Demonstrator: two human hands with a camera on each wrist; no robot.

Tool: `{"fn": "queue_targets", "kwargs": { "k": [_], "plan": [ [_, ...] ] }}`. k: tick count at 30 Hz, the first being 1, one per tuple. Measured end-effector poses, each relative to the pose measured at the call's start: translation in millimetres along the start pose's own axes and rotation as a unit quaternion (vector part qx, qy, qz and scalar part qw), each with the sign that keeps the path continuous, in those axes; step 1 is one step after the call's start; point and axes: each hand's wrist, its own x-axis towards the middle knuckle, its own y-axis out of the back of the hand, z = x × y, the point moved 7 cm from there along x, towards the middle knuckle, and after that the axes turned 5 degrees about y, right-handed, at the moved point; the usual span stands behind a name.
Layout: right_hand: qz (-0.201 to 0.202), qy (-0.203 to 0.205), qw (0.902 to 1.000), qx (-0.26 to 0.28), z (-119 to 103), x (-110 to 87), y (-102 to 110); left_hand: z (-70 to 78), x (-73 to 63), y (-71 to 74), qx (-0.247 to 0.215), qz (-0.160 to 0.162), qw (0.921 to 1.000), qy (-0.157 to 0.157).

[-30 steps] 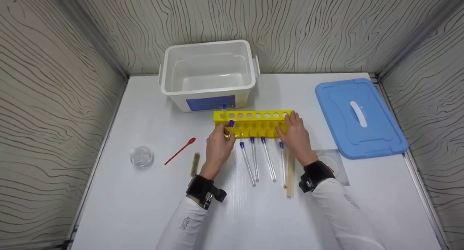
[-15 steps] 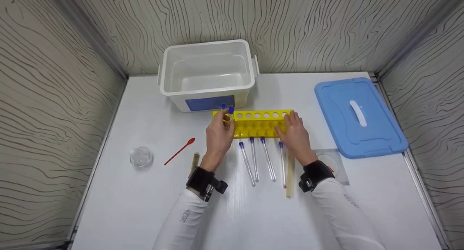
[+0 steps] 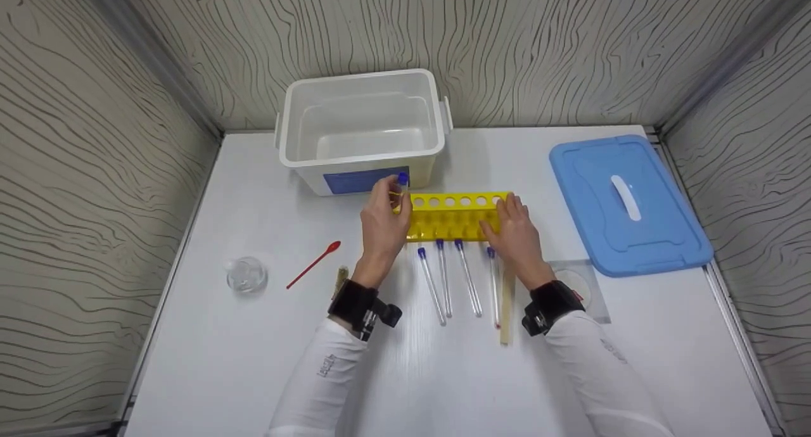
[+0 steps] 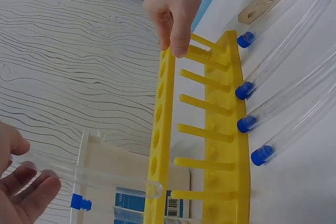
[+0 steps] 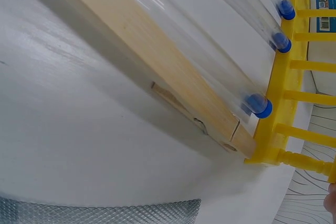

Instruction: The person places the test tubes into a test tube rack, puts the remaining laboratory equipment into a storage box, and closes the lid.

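My left hand [image 3: 385,228] pinches a clear test tube [image 4: 100,174] with a blue stopper [image 3: 403,178] near its stoppered end. The tube's rounded bottom overlaps the top bar of the yellow test tube rack [image 4: 161,108] near the rack's left end. Another tube, whose blue stopper [image 4: 80,202] shows beside it, is set in the rack's end. My right hand [image 3: 519,240] grips the rack's right end, thumb in front and fingers over the top bar. Several blue-stoppered tubes [image 3: 470,278] lie on the table in front of the rack.
A wooden test tube clamp [image 5: 173,61] lies beside the tubes, with wire gauze [image 5: 105,213] to its right. A white bin [image 3: 364,161] stands behind the rack. A blue lid [image 3: 602,221] lies right; a red spoon [image 3: 317,261], brush [image 3: 341,282] and glass jar [image 3: 247,275] lie left.
My left hand has risen and moved back with the tube, from the rack's front to above its top bar. My right hand has stayed on the rack.
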Motion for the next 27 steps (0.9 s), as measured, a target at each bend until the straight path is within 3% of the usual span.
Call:
{"fn": "queue_targets", "kwargs": {
  "k": [11, 20, 27],
  "plan": [
    [-0.002, -0.002, 1.0000, 0.001, 1, -0.4, -2, 5.7, 13.4, -5.1, -0.020, -0.008, 0.9992, -0.032],
    [0.017, 0.011, 0.9997, 0.011, 1, 0.5, -1, 1.3, 20.1, -7.8, -0.017, -0.014, 0.9993, -0.030],
    [-0.004, -0.002, 1.0000, 0.001, 2, 0.1, -3, -6.2, 25.2, -9.9, -0.030, -0.023, 0.9992, -0.007]
  ]
}}
